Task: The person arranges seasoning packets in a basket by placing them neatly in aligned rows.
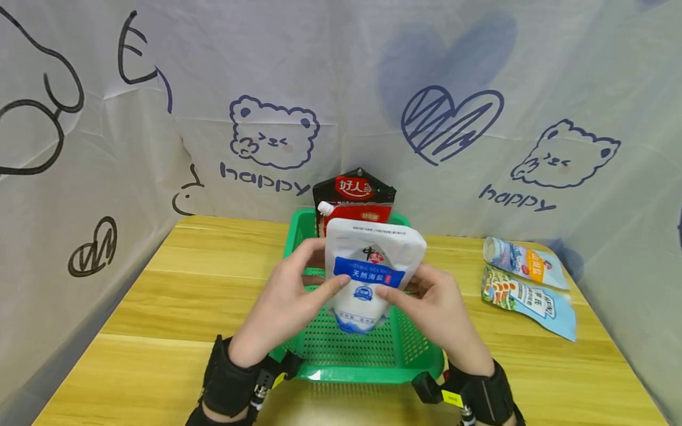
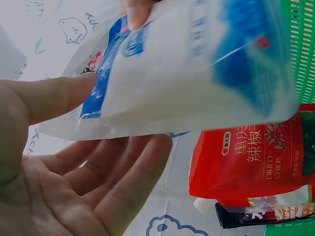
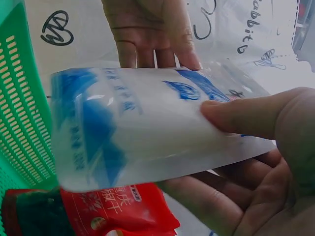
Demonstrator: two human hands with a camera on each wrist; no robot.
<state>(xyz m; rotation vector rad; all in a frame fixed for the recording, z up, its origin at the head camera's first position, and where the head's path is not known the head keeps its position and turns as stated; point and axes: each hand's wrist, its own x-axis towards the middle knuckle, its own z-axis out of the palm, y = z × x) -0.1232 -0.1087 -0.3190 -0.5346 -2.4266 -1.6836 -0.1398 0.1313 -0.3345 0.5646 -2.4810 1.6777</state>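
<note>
A white and blue salt pouch (image 1: pixel 367 313) is held upright above a green plastic basket (image 1: pixel 362 374). My left hand (image 1: pixel 285 302) grips its left side, thumb on the front and fingers behind. On the right side, my right hand (image 1: pixel 439 307) holds it the same way, with the thumb pressing the printed face. Both wrist views show the salt pouch (image 2: pixel 167 83) pinched between thumbs and fingers. Inside the basket's far end stand a black and red packet (image 1: pixel 354 186) and a red dried chili bag (image 2: pixel 246 162). A white spout cap (image 1: pixel 325 208) pokes up there.
Two spouted pouches lie on the wooden table (image 1: pixel 176 284) at the right: an orange and blue pouch (image 1: pixel 527 263) and a light blue pouch (image 1: pixel 533 302). A white cloth (image 1: pixel 362 71) with drawings hangs behind and along the sides.
</note>
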